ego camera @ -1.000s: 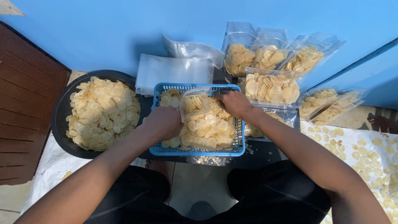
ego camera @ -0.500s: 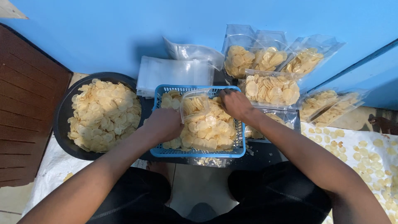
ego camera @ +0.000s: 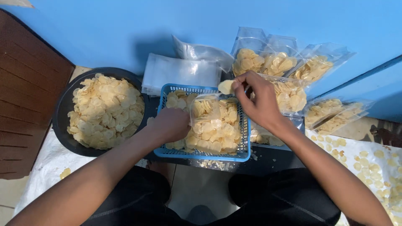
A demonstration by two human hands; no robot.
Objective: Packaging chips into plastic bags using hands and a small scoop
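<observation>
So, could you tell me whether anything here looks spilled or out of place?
Yes: broken chip crumbs lie scattered on the dark surface just below the blue basket, outside any container. Nothing else stands out.

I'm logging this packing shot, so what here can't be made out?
Head view only:
- Left hand fingertips: buried among chips in the blue basket.
- Clear bag in basket: fill level blurred by glare.
- Black basin bottom: covered by chips.
- Right hand palm: faces away.
</observation>
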